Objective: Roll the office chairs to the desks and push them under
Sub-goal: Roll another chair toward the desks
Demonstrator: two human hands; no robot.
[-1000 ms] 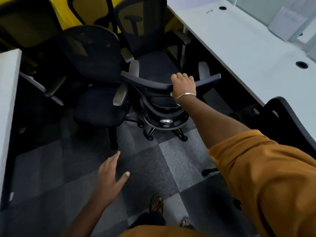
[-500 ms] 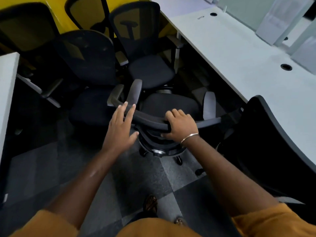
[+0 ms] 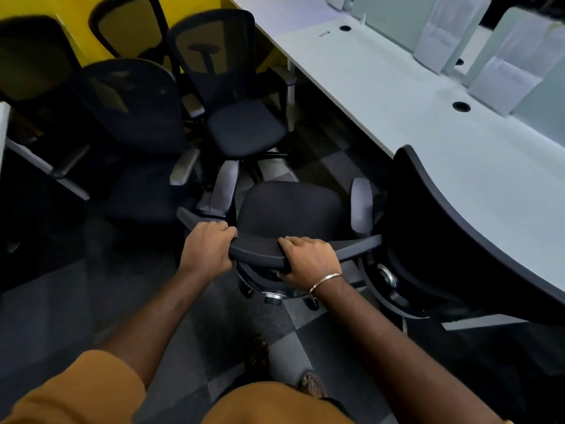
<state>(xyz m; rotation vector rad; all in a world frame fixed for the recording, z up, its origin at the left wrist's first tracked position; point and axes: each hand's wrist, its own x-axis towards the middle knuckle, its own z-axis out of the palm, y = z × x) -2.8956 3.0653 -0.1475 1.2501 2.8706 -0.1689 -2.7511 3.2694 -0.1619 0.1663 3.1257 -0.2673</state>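
A black office chair with grey armrests stands in front of me on the carpet, its seat facing away. My left hand grips the left part of its backrest's top edge. My right hand, with a metal bangle at the wrist, grips the same edge further right. The long white desk runs along the right side. Another black chair stands at that desk, just right of the one I hold.
Several more black mesh-back chairs crowd together at the back left against a yellow wall. A second white desk edge shows at far left. Grey partition panels stand on the right desk. My sandalled feet are on checkered carpet tiles.
The chair has rolled toward me and to the right. My left hand rose from below and now grips the backrest's top edge beside my right hand.
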